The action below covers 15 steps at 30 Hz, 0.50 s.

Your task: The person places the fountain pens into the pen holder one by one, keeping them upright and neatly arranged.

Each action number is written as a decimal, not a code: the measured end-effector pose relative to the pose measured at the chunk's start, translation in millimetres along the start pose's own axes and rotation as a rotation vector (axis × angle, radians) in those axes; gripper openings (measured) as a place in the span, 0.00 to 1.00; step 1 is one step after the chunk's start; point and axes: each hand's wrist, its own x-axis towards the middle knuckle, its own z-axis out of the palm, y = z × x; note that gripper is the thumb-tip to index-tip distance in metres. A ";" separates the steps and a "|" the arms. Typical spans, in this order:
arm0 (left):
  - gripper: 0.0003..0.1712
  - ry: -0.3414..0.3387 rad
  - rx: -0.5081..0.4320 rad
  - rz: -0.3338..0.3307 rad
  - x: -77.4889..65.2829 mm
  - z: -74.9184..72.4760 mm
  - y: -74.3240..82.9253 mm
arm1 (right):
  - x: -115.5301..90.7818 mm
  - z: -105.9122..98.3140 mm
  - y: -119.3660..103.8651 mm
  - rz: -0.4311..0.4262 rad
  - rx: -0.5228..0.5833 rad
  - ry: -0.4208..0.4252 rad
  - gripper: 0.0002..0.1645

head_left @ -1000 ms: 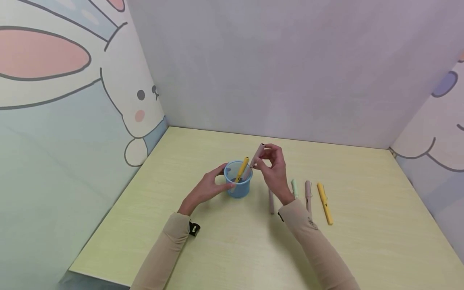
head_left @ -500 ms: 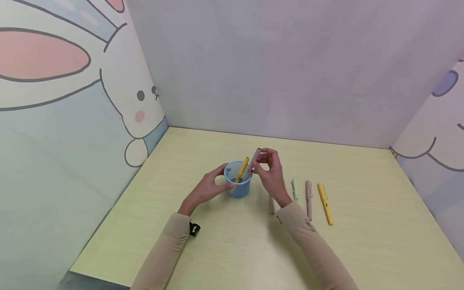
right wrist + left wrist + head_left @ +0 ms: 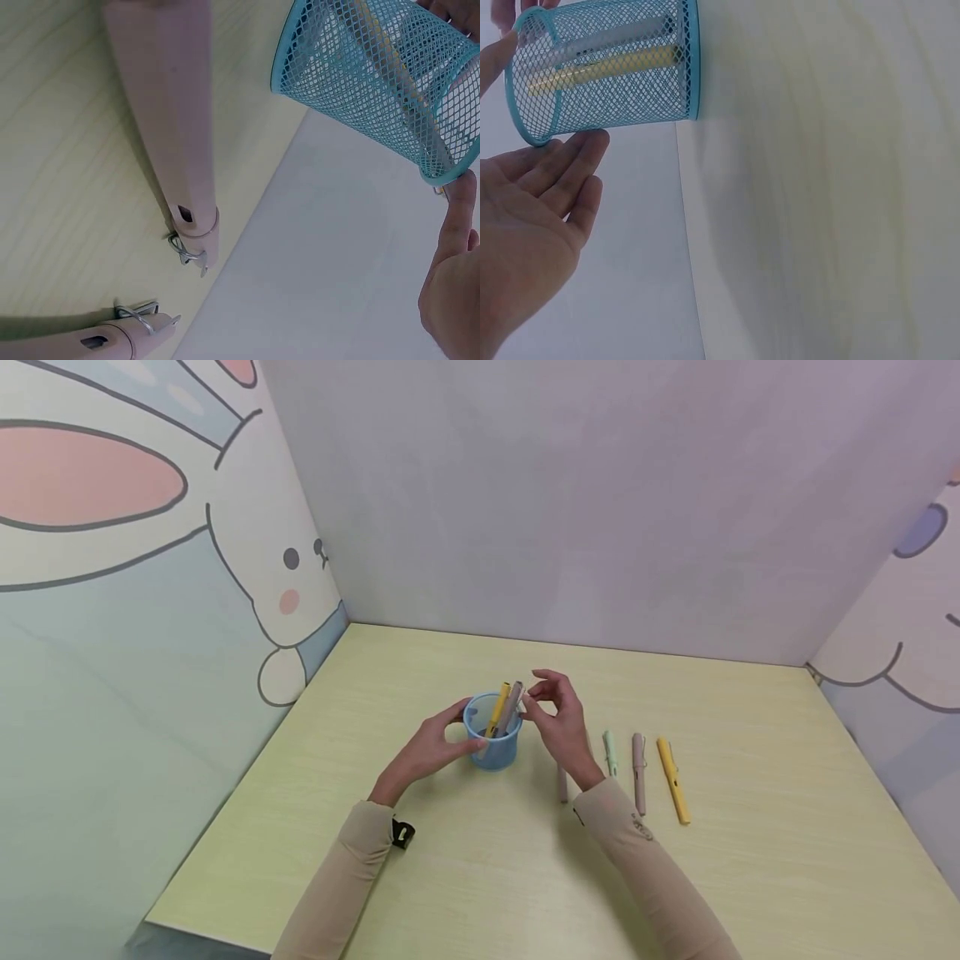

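A light-blue mesh pen cup (image 3: 495, 753) stands on the table with a yellow pen (image 3: 497, 710) and a mauve pen (image 3: 508, 713) leaning inside it. My left hand (image 3: 431, 746) grips the cup from the left, thumb at the near rim and fingers at the far side. In the left wrist view, both pens (image 3: 604, 69) show through the mesh. My right hand (image 3: 558, 718) is just right of the rim, fingers bent and fingertips beside the mauve pen's clip. The right wrist view has an extended finger (image 3: 459, 210) right at the cup's rim.
To the right lie a green pen (image 3: 611, 752), a mauve pen (image 3: 639, 774) and a yellow pen (image 3: 673, 781). Another mauve pen (image 3: 562, 785) is partly hidden by the right wrist. A grey wall (image 3: 570, 510) rises behind the table (image 3: 465, 877).
The mauve pen has slid down into the cup and tipped left beside the yellow one, out of the right fingers. My right hand has dropped slightly; the left hand keeps its hold.
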 end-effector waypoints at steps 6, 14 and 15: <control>0.47 -0.004 0.011 -0.011 -0.5 0.3 0.7 | -0.7 -3.9 -1.1 0.004 -0.009 0.008 0.25; 0.46 -0.006 0.007 0.004 -0.9 -0.7 -0.1 | -1.7 -14.8 -0.7 0.016 0.011 0.036 0.25; 0.46 -0.004 0.007 0.006 -0.9 -1.0 -0.4 | -1.7 -16.4 -0.3 0.015 0.015 0.038 0.25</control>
